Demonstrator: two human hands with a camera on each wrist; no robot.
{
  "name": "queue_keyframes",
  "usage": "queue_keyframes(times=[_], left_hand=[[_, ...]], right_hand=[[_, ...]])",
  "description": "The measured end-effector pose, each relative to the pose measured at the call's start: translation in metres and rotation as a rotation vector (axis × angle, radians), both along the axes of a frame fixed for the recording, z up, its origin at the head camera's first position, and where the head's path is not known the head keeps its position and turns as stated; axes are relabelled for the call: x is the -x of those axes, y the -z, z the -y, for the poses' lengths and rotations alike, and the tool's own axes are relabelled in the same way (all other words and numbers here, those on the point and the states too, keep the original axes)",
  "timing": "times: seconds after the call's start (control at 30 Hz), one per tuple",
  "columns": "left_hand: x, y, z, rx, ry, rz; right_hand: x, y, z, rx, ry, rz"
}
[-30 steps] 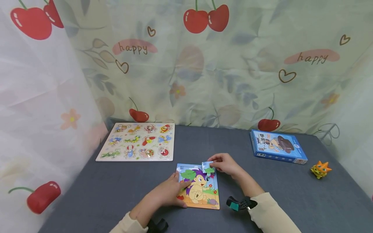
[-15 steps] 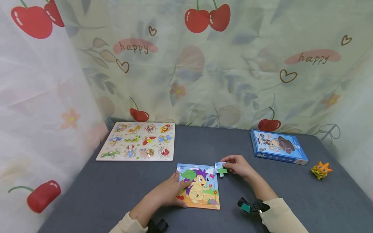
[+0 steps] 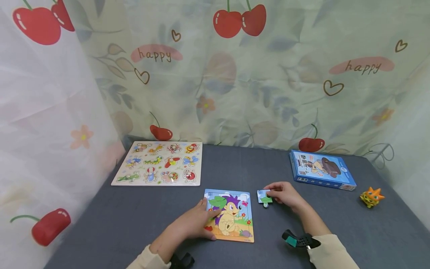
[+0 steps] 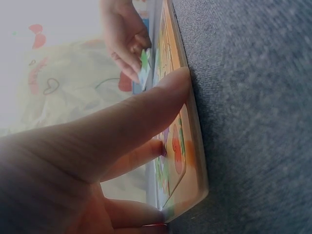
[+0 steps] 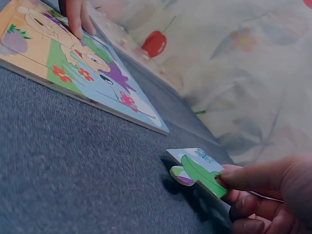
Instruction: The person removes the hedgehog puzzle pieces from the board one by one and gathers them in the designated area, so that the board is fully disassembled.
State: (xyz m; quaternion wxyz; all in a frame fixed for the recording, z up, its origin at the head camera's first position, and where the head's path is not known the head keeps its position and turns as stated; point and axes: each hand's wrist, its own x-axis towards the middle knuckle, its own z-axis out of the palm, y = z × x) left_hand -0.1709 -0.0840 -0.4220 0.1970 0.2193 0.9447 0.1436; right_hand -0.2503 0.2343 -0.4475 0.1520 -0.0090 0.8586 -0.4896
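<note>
A square hedgehog jigsaw puzzle (image 3: 231, 220) in a raised-edge board lies flat on the dark cloth. My left hand (image 3: 193, 222) grips its left side: the thumb presses the near edge, one fingertip touches the picture, and other fingers lie along the left edge. To the right of the board, my right hand (image 3: 283, 194) pinches a puzzle piece (image 5: 197, 168) between thumb and fingers. That piece shows a green leaf and a small blue butterfly, with a rounded tab pointing toward me. In the right wrist view the piece is tilted, with its shadow on the cloth.
Behind on the left lies a white insect puzzle board (image 3: 158, 163). A blue picture box (image 3: 322, 170) sits at the back right, with an orange spiky toy figure (image 3: 371, 197) near it. A printed curtain (image 3: 248, 93) hangs behind the table (image 3: 161, 203).
My right hand has moved the pinched puzzle piece from over the board's upper right corner out to the right, beside the board. My left hand stays on the board.
</note>
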Motion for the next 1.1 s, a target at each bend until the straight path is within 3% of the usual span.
queue_keyframes(times=[0.23,0.57,0.87,1.1], left_hand=[[-0.001,0.001,0.0,-0.003,0.01,-0.01],[-0.001,0.001,-0.001,-0.001,0.01,-0.009],[-0.002,0.002,-0.001,0.002,-0.011,0.012],[0.0,-0.004,-0.001,0.048,0.026,-0.049]], right_hand=[[-0.002,0.005,-0.004,-0.03,0.005,-0.034],[-0.005,0.013,0.0,-0.082,-0.015,-0.181],[-0.006,0.016,0.002,-0.119,0.008,-0.221],[-0.004,0.015,0.003,-0.161,-0.006,-0.269]])
